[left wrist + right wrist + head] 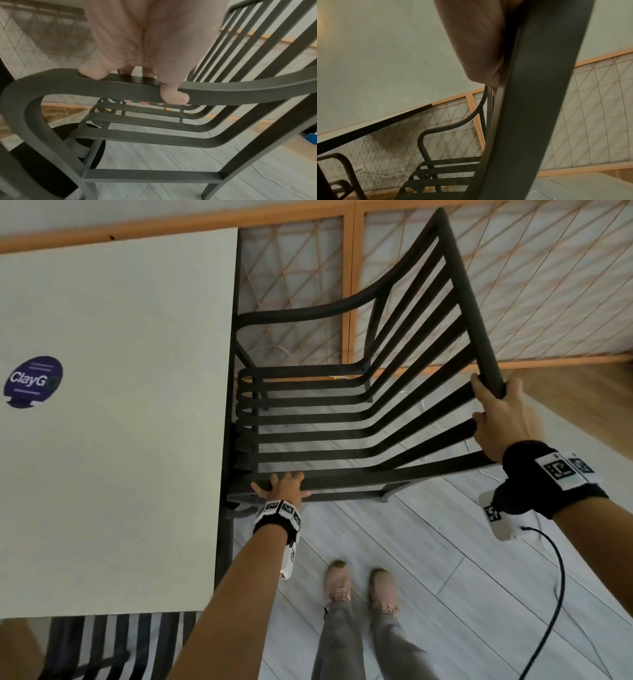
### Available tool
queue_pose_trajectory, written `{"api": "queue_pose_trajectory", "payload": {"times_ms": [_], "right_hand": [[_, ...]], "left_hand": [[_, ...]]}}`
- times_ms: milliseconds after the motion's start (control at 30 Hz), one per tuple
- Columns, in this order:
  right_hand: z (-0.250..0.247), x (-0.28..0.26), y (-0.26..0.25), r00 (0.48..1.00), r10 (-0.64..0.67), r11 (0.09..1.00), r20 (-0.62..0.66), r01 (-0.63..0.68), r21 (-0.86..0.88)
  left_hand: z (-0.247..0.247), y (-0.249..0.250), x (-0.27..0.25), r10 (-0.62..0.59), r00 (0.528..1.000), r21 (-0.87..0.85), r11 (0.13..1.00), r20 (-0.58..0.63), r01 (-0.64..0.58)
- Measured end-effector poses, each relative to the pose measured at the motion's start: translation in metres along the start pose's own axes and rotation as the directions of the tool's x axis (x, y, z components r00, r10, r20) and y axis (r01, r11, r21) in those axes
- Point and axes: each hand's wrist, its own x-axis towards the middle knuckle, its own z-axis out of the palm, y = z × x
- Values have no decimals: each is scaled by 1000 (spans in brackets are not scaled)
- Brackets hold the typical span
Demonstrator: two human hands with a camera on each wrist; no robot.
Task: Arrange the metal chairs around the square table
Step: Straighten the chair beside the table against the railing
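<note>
We see a dark slatted chair (329,412) at centre frame in the head view, its seat front tucked against the right edge of the white table (120,440) that fills the left half. The left hand (282,487) sits low at centre, fingers wrapped over the near armrest (120,86) (thumb on top, fingertips curling beneath, as the left wrist view shows). The right hand (503,419), at right, grips the top rail (472,313) of the backrest. A second chair (109,645) peeks out at lower left, below the table's edge.
</note>
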Motion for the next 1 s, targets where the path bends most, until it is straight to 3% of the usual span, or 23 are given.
{"api": "queue_pose_trajectory", "payload": {"times_ms": [600,900,1000], "right_hand": [[11,-24,-27,997,78,997,1,-78,-11],[2,-50,-46,990,138,980,27,-133,-146],[-9,-75,-54,990,132,980,51,-123,-154]], "left_hand": [[26,-43,1,69,974,-1,997,-214,-71],[25,-51,-41,110,933,14,994,-343,-112],[35,-54,-69,104,921,-98,984,-374,-151]]}}
